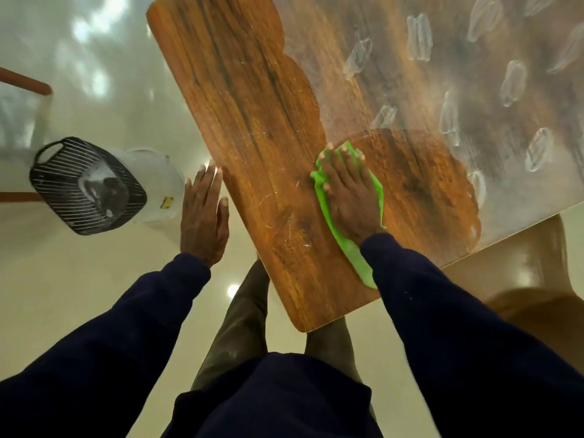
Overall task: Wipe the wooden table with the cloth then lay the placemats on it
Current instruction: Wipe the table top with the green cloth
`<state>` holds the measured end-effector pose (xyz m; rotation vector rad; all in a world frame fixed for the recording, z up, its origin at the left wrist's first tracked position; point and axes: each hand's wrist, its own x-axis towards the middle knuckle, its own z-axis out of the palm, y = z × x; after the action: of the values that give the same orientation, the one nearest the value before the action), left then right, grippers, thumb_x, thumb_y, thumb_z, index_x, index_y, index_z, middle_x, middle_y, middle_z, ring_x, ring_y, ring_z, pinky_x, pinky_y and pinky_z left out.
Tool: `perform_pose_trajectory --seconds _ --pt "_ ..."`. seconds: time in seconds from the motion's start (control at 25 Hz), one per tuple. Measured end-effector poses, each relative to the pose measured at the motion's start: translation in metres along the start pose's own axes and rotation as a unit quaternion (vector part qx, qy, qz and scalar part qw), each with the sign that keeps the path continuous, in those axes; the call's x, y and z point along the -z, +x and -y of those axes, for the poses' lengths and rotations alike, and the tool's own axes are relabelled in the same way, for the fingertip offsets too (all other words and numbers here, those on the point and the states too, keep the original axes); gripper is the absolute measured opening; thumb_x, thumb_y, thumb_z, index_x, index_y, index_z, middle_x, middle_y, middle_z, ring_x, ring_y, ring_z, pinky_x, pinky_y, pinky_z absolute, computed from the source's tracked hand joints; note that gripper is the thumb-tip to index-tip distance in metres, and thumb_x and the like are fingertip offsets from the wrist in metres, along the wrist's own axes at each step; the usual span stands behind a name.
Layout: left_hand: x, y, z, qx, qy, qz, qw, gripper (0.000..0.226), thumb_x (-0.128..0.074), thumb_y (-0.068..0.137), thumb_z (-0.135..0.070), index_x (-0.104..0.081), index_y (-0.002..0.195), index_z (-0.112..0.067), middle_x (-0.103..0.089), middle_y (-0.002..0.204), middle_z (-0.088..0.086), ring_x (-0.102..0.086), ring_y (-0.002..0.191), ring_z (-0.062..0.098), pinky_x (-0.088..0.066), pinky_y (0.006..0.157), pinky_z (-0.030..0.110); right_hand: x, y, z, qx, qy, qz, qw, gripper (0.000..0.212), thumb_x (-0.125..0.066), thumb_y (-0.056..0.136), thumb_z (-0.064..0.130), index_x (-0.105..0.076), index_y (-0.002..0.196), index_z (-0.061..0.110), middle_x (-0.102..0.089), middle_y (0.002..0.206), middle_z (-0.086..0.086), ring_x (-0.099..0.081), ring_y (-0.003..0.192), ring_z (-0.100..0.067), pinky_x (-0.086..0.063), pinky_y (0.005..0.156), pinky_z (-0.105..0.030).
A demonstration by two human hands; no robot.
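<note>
The wooden table [252,121] runs from the top middle down to the lower middle of the view. Its left strip is clean brown wood; the right part is covered with a whitish dusty film with finger smears [442,74]. My right hand [347,191] lies flat, fingers spread, pressing a bright green cloth [357,254] onto the table at the border of the clean area. My left hand [203,213] hovers open beside the table's left edge, holding nothing. No placemats are in view.
A white bucket [158,184] with a black wire basket [85,188] on it stands on the shiny floor to the left. A brown chair [537,298] sits at the lower right by the table. A wooden rail [25,80] shows at far left.
</note>
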<state>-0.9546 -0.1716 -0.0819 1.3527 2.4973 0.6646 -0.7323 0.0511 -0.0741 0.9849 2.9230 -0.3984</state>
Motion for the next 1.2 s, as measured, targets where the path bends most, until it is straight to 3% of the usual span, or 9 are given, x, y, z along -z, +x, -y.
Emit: perform_pose_trajectory --seconds 0.08,0.16,0.28,0.44,0.6,0.76,0.88,1.0,1.2 --pt "0.005 0.002 0.011 0.012 0.004 -0.004 1.000 0.050 -0.032 0.114 -0.020 -0.035 0.160 -0.002 -0.030 0.170 0.017 -0.025 0.159 0.033 -0.016 0.131 0.056 -0.004 0.032 0.033 -0.148 -0.001 -0.052 0.988 0.055 -0.024 0.115 0.032 -0.025 0.167 0.015 -0.018 0.176 -0.009 -0.011 0.164 -0.030 -0.012 0.132 -0.054" --pt "0.006 0.005 0.015 0.018 -0.001 -0.004 1.000 0.050 -0.032 0.113 -0.019 -0.035 0.160 -0.002 -0.030 0.170 0.017 -0.025 0.160 0.032 -0.015 0.132 0.054 -0.013 0.052 0.077 -0.161 0.010 -0.048 0.986 0.057 -0.023 0.114 0.033 -0.022 0.168 0.015 -0.014 0.177 -0.010 -0.008 0.164 -0.031 -0.008 0.133 -0.054" --pt "0.006 0.010 0.015 0.015 -0.009 0.006 1.000 0.050 -0.031 0.113 -0.020 -0.034 0.161 -0.003 -0.029 0.170 0.016 -0.024 0.160 0.031 -0.014 0.132 0.053 -0.030 0.026 0.127 -0.024 -0.008 0.024 0.999 0.060 -0.026 0.114 0.037 -0.015 0.169 0.016 -0.009 0.178 -0.010 -0.003 0.164 -0.032 -0.006 0.132 -0.057" --pt "0.007 0.018 0.014 0.003 -0.011 0.021 1.000 0.051 -0.027 0.114 -0.023 -0.033 0.161 -0.005 -0.029 0.171 0.014 -0.022 0.161 0.029 -0.015 0.131 0.054 -0.031 -0.036 0.098 0.119 -0.040 0.102 0.987 0.062 -0.026 0.114 0.041 -0.010 0.170 0.019 -0.006 0.178 -0.008 0.000 0.164 -0.031 -0.006 0.132 -0.058" --pt "0.006 0.020 0.017 -0.005 -0.005 0.030 1.000 0.051 -0.027 0.115 -0.025 -0.033 0.161 -0.007 -0.027 0.171 0.012 -0.019 0.161 0.028 -0.011 0.133 0.051 -0.006 -0.011 0.039 -0.050 -0.015 0.025 0.998 0.057 -0.025 0.115 0.035 -0.024 0.168 0.015 -0.015 0.177 -0.009 -0.008 0.164 -0.030 -0.013 0.131 -0.058" --pt "0.000 0.020 0.017 -0.001 -0.004 0.031 1.000 0.051 -0.030 0.114 -0.023 -0.031 0.162 -0.007 -0.025 0.172 0.012 -0.017 0.162 0.027 -0.005 0.133 0.044 -0.012 0.061 0.075 -0.156 -0.012 -0.031 0.987 0.058 -0.022 0.114 0.035 -0.018 0.169 0.015 -0.011 0.177 -0.011 -0.006 0.164 -0.032 -0.010 0.132 -0.056" --pt "0.000 0.021 0.019 -0.006 0.000 0.035 0.999 0.051 -0.030 0.114 -0.023 -0.032 0.162 -0.007 -0.025 0.172 0.012 -0.017 0.162 0.026 -0.003 0.133 0.041 -0.028 0.046 0.123 -0.027 -0.019 0.033 0.999 0.061 -0.026 0.114 0.039 -0.015 0.169 0.017 -0.008 0.177 -0.011 -0.004 0.164 -0.033 -0.006 0.132 -0.057" --pt "0.001 0.022 0.023 -0.006 0.000 0.029 1.000 0.051 -0.031 0.114 -0.023 -0.033 0.162 -0.007 -0.027 0.172 0.013 -0.016 0.162 0.025 -0.003 0.133 0.041 -0.025 0.014 0.103 0.105 -0.016 0.073 0.992 0.061 -0.026 0.113 0.041 -0.017 0.169 0.018 -0.012 0.177 -0.009 -0.004 0.164 -0.030 -0.006 0.133 -0.055" --pt "0.005 0.020 0.030 0.004 0.000 0.009 1.000 0.051 -0.029 0.114 -0.027 -0.032 0.161 -0.009 -0.027 0.171 0.013 -0.020 0.161 0.029 -0.014 0.132 0.052 -0.004 0.082 0.058 -0.115 -0.011 -0.032 0.993 0.055 -0.027 0.115 0.031 -0.024 0.168 0.015 -0.015 0.177 -0.009 -0.008 0.164 -0.029 -0.012 0.132 -0.054"
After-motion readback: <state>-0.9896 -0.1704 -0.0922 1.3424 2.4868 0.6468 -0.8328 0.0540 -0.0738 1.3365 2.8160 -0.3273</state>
